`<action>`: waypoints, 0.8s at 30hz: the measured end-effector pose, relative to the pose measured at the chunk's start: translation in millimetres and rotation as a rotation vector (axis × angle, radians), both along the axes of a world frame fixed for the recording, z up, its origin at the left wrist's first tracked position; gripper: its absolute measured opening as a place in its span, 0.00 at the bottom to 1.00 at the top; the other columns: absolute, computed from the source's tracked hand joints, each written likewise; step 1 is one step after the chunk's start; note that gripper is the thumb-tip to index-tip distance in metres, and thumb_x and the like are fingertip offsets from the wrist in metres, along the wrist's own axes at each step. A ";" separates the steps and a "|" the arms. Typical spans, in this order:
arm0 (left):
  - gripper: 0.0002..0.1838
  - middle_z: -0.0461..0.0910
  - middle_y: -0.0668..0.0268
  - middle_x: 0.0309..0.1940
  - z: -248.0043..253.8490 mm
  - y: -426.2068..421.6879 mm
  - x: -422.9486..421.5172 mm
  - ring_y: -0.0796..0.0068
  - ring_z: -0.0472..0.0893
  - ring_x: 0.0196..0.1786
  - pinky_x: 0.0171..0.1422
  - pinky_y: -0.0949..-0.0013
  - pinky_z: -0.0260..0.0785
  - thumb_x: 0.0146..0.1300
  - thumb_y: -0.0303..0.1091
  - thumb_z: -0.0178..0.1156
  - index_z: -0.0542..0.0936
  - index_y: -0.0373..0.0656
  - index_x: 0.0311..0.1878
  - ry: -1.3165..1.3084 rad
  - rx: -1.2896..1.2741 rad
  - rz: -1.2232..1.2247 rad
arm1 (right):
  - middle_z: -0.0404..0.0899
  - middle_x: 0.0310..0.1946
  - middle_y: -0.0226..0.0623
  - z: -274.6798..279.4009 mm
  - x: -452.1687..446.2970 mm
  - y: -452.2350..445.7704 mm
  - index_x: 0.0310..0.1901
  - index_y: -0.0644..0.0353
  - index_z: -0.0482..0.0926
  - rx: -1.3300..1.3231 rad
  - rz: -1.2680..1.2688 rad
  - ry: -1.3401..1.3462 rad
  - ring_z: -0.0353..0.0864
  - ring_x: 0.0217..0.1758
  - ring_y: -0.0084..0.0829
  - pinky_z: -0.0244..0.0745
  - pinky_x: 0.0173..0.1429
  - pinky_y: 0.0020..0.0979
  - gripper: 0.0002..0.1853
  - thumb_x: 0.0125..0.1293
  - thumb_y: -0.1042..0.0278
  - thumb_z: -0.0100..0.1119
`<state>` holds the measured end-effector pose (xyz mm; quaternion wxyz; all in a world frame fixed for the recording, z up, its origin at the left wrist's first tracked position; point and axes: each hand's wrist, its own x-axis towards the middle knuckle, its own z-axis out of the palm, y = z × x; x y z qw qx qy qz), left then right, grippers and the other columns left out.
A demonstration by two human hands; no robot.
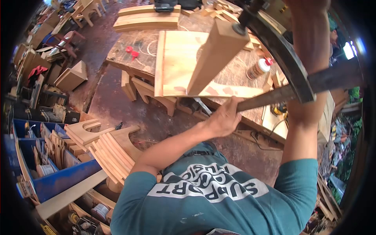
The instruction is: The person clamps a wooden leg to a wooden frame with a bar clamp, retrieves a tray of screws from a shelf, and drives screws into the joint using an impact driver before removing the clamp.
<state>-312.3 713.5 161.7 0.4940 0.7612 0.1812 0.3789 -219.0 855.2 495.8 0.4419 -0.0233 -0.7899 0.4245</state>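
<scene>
My left hand [225,119] is closed around the near end of the rusty bar of a bar clamp [280,51]. The clamp's dark arm reaches up and its round pad meets the top of a wooden block [219,51]. That block stands upright, slightly tilted in view, on a light wood panel [178,51]. At the top edge my right hand [309,4] is mostly cut off, near the clamp's screw end, and its fingers are hidden. A glue bottle [258,69] with a red cap stands right of the block.
The panel lies on a worn workbench [117,55], with stacked boards [147,19] and a red cap-like piece [132,52]. Cut wooden parts [113,156] and a blue compartment box [64,178] are at lower left. A yellow power tool [279,109] with a cord sits at right.
</scene>
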 end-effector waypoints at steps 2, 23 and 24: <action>0.23 0.71 0.39 0.53 -7.7 -0.9 2.8 0.36 0.75 0.59 0.64 0.46 0.68 0.72 0.23 0.54 0.62 0.33 0.67 -0.052 0.068 -0.017 | 0.62 0.13 0.15 -5.0 -5.0 -7.2 0.53 0.71 0.80 -0.065 -0.082 0.097 0.62 0.10 0.12 0.65 0.13 0.20 0.16 0.74 0.65 0.59; 0.22 0.74 0.36 0.50 2.9 5.5 -2.5 0.31 0.75 0.56 0.60 0.42 0.67 0.72 0.28 0.56 0.62 0.33 0.64 0.019 -0.047 -0.055 | 0.63 0.15 0.19 -5.0 2.4 8.5 0.61 0.73 0.73 -0.266 0.231 0.018 0.66 0.14 0.16 0.74 0.19 0.27 0.18 0.77 0.69 0.50; 0.22 0.74 0.36 0.50 1.9 4.9 -0.8 0.31 0.75 0.56 0.61 0.42 0.67 0.71 0.28 0.56 0.62 0.33 0.64 0.005 -0.040 -0.042 | 0.63 0.15 0.19 -6.5 -0.6 4.9 0.60 0.72 0.74 -0.250 0.165 0.037 0.65 0.13 0.16 0.72 0.18 0.26 0.17 0.77 0.69 0.51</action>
